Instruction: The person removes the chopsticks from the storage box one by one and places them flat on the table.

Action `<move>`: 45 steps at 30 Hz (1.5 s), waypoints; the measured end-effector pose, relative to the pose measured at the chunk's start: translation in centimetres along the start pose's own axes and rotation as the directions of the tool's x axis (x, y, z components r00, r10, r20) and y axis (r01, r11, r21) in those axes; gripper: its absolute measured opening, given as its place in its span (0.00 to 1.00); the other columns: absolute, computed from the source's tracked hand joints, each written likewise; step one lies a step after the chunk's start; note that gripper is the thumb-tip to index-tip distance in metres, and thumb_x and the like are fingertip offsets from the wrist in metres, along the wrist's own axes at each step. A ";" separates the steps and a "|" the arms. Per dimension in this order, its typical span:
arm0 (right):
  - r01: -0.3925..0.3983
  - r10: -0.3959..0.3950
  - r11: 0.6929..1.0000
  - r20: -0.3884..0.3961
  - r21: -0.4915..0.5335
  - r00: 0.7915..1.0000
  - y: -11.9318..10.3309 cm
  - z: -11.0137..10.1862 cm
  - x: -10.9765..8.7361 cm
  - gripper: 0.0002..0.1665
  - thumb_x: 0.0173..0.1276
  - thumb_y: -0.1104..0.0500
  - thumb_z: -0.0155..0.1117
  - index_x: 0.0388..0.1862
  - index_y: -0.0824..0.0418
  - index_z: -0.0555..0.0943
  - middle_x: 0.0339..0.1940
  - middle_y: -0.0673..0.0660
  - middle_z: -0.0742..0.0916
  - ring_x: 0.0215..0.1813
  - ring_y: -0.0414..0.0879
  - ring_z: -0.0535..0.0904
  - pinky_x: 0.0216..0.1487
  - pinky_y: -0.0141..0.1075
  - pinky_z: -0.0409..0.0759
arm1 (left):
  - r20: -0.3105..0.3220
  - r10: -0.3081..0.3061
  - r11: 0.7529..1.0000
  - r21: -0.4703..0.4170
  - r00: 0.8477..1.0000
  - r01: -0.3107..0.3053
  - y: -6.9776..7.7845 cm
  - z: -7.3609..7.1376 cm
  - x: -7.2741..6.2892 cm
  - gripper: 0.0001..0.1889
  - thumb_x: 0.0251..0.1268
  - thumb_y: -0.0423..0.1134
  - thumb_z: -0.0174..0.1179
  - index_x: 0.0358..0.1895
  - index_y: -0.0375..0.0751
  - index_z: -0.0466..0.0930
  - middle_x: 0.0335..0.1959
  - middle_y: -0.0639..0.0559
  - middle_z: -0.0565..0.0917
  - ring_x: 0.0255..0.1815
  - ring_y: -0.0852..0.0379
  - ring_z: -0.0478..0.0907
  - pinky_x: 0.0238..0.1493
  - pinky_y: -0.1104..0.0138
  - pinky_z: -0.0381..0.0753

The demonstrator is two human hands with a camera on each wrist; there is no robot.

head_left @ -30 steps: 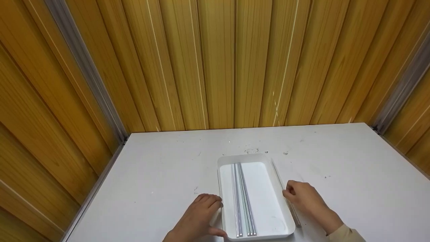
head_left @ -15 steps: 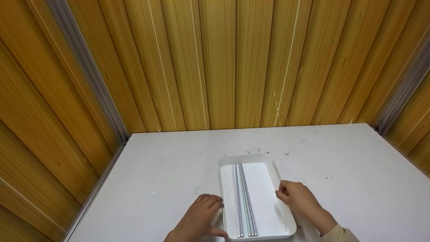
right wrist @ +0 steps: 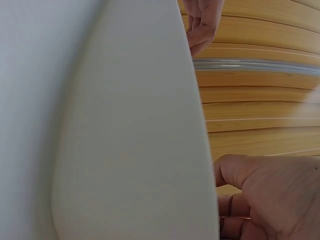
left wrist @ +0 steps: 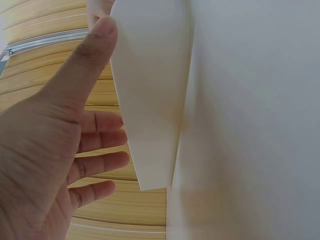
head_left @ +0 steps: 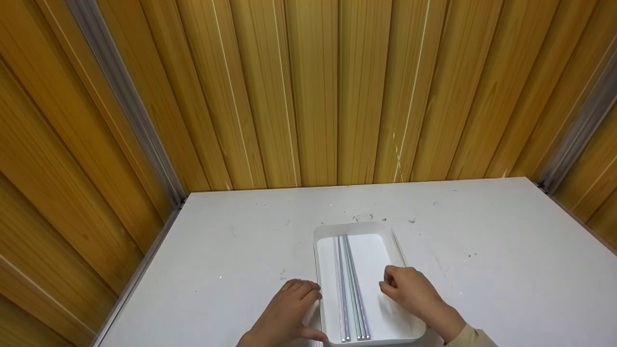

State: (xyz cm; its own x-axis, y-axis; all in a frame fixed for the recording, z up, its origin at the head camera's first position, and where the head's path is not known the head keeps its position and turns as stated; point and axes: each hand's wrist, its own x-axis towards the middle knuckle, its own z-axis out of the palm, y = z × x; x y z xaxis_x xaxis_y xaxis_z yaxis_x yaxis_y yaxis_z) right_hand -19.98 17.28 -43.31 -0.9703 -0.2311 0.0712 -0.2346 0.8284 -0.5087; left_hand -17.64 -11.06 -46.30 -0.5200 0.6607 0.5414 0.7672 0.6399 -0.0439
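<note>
White tray [head_left: 368, 230] sits on the table [head_left: 231, 241], near its front edge and roughly centred, long side running away from me. Inside it, toward the left half, I count a small bundle of thin rods [head_left: 349, 284] lying side by side along the tray's length; their near ends line up at the front wall. Another thin rod [head_left: 398, 246] shows just outside the right rim, lying along the tray's side, with its near part hidden behind my right hand.

My left hand [head_left: 287, 313] rests at the tray's left wall: in the left wrist view the thumb [left wrist: 85, 65] lies flat against the outer wall and the fingers [left wrist: 97, 165] are spread and straight, so that grip is open, steadying rather than clasping.

My right hand [head_left: 412, 294] is over the tray's right side, fingers curled inward with thumb and forefinger tips close together. From the head view I cannot tell whether this grip pinches anything; the right wrist view shows only the tray's pale wall [right wrist: 135, 140] and part of the hand [right wrist: 270, 195] beside it.

Ribbed wooden panels [head_left: 308, 91] enclose the table on three sides.
</note>
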 end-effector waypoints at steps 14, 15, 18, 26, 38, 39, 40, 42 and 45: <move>0.144 -0.144 0.990 0.064 -0.001 0.987 -0.8 2.1 0.1 0.09 0.60 0.61 0.63 0.22 0.59 0.75 0.15 0.47 0.76 0.19 0.37 0.64 0.20 0.27 0.62 | -0.012 0.002 1.000 -0.008 1.000 -0.002 0.0 0.0 0.0 0.38 0.33 0.76 0.61 0.38 0.46 0.77 0.45 0.57 0.81 0.49 0.62 0.77 0.56 0.67 0.77; 0.152 -0.152 0.988 0.069 0.005 0.986 -0.9 2.2 0.1 0.09 0.59 0.61 0.63 0.22 0.59 0.75 0.15 0.47 0.76 0.20 0.37 0.64 0.20 0.27 0.63 | -0.017 0.001 1.000 -0.015 1.000 -0.001 0.0 0.0 0.0 0.38 0.33 0.76 0.61 0.38 0.46 0.77 0.45 0.57 0.81 0.48 0.62 0.77 0.56 0.67 0.77; 0.146 -0.147 0.989 0.088 0.009 0.985 -1.1 2.7 0.0 0.09 0.59 0.61 0.61 0.21 0.58 0.74 0.14 0.46 0.73 0.19 0.37 0.63 0.20 0.27 0.61 | -0.023 -0.001 0.999 -0.039 1.000 0.000 0.0 0.1 0.1 0.38 0.33 0.76 0.61 0.39 0.46 0.77 0.45 0.56 0.81 0.48 0.62 0.77 0.56 0.67 0.76; 0.075 -0.073 0.997 0.105 -0.014 0.992 -1.7 3.9 -0.2 0.11 0.59 0.59 0.60 0.19 0.57 0.71 0.15 0.46 0.72 0.20 0.39 0.63 0.20 0.28 0.60 | -0.024 0.002 0.999 -0.044 1.000 -0.003 -0.1 0.2 0.1 0.38 0.33 0.76 0.60 0.39 0.46 0.76 0.46 0.56 0.81 0.48 0.62 0.77 0.56 0.67 0.76; 0.037 -0.033 0.998 0.077 -0.042 0.996 -2.2 4.7 -0.1 0.12 0.56 0.59 0.60 0.17 0.56 0.69 0.14 0.46 0.71 0.19 0.40 0.65 0.19 0.29 0.60 | -0.022 0.004 0.999 -0.045 1.000 -0.005 0.0 0.1 0.1 0.37 0.34 0.76 0.60 0.38 0.46 0.77 0.45 0.57 0.81 0.48 0.62 0.77 0.56 0.66 0.77; 0.036 -0.033 0.999 0.078 -0.041 0.996 -2.2 4.7 -0.1 0.12 0.56 0.59 0.60 0.17 0.56 0.70 0.14 0.46 0.71 0.19 0.40 0.65 0.18 0.29 0.60 | -0.021 0.002 0.999 -0.047 1.000 -0.003 0.0 0.2 0.1 0.37 0.34 0.75 0.60 0.38 0.46 0.77 0.45 0.57 0.81 0.48 0.62 0.77 0.56 0.66 0.77; 0.038 -0.035 0.999 0.083 -0.039 0.996 -2.2 4.7 -0.1 0.11 0.56 0.59 0.60 0.17 0.56 0.70 0.14 0.46 0.71 0.19 0.40 0.65 0.18 0.29 0.60 | -0.019 0.003 0.999 -0.040 1.000 -0.003 0.0 0.1 0.1 0.37 0.34 0.76 0.60 0.38 0.46 0.77 0.45 0.57 0.81 0.48 0.62 0.77 0.56 0.66 0.77; 0.035 -0.031 0.998 0.090 -0.049 0.996 -2.2 4.8 0.0 0.11 0.56 0.59 0.60 0.18 0.56 0.70 0.14 0.46 0.71 0.19 0.40 0.66 0.18 0.29 0.62 | -0.019 0.006 1.000 -0.030 1.000 -0.006 0.0 0.1 0.0 0.37 0.34 0.76 0.61 0.38 0.46 0.77 0.45 0.57 0.81 0.48 0.62 0.77 0.56 0.67 0.77; 0.031 -0.024 0.997 0.083 -0.077 0.996 -2.3 4.9 0.1 0.11 0.57 0.59 0.60 0.18 0.57 0.71 0.14 0.47 0.72 0.20 0.41 0.67 0.19 0.30 0.64 | -0.020 0.010 1.000 -0.015 1.000 -0.010 -0.1 0.1 0.0 0.37 0.34 0.76 0.61 0.38 0.46 0.77 0.46 0.56 0.81 0.48 0.62 0.77 0.56 0.67 0.77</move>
State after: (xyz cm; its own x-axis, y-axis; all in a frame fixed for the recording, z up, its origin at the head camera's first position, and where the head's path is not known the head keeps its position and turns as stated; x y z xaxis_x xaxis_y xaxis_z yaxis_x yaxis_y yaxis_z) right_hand -19.23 12.81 -46.32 -0.9561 -0.2927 0.0117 -0.2680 0.8579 -0.4384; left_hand -17.72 -11.08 -46.36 -0.5049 0.6592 0.5573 0.7782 0.6270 -0.0367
